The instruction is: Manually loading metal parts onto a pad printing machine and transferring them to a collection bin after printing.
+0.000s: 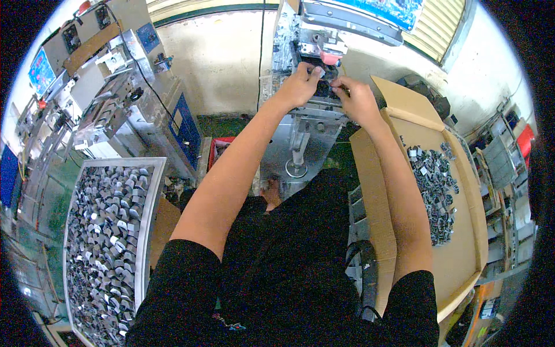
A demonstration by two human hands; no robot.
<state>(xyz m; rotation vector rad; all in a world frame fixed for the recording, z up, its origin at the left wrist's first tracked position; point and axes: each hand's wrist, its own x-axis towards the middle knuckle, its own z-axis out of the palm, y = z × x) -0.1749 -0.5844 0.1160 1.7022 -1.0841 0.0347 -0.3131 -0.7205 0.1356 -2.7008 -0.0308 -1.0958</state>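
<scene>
Both of my arms reach forward to a metal bench machine [315, 121] with a pinkish-red block [330, 58] on its head. My left hand [300, 85] is closed in a pinch at the machine's work spot, just below that block. Between its thumb and fingertips shows a small pale piece [321, 73]. Facing it from the right, my right hand [355, 98] has its thumb and forefinger brought together at the dark fixture [325, 88]. Whatever it pinches is too small to make out. The two hands are a short gap apart.
A metal-rimmed tray [151, 196] full of small grey curved pieces [110, 231] stands at my left. On the right, an open cardboard box [462, 231] holds a heap of similar dark pieces [433, 185]. Another machine [124, 115] stands at the far left. A pale wall [214, 63] is behind.
</scene>
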